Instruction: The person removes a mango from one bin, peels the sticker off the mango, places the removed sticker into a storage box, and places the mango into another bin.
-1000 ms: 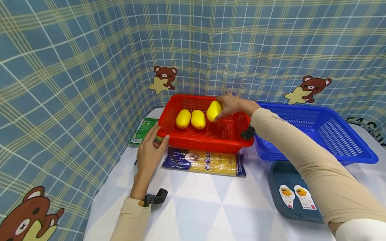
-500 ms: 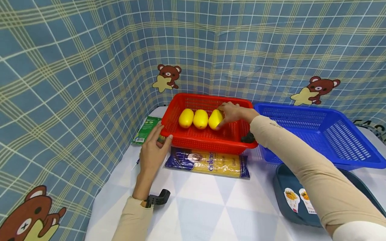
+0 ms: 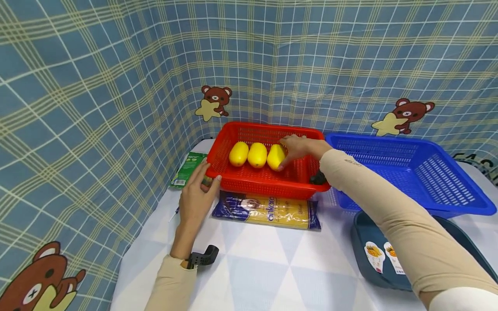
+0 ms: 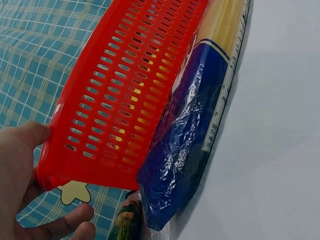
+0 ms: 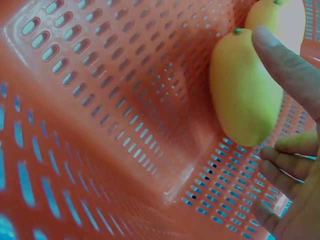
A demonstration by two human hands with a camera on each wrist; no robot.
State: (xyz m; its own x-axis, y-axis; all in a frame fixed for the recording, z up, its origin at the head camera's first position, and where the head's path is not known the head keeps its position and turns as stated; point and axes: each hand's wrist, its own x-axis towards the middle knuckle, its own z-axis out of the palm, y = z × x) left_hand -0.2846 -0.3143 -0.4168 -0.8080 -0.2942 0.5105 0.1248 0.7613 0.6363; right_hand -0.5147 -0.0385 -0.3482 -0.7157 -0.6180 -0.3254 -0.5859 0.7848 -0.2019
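Three yellow mangoes lie side by side in the red basket (image 3: 268, 185): a left mango (image 3: 238, 154), a middle mango (image 3: 257, 155) and a right mango (image 3: 276, 157). My right hand (image 3: 297, 151) is low in the basket beside the right mango. In the right wrist view its straight thumb lies by the stem end of that mango (image 5: 245, 85), and loose fingers (image 5: 290, 165) lie by the other end; whether they press on it is hard to tell. My left hand (image 3: 197, 196) rests at the basket's front left corner, its thumb and fingers on either side of the rim (image 4: 60, 120).
A pasta packet (image 3: 268, 211) lies along the basket's front. Left of the basket is a green packet (image 3: 186, 170). A blue basket (image 3: 447, 177) stands to the right, with a dark teal bin (image 3: 369, 272) bearing mango stickers before it. Checked cloth (image 3: 272, 65) hangs behind.
My right hand has lowered the right mango onto the basket floor beside the other two, then drawn back slightly. The left hand stays at the rim, and the head view has shifted a little.
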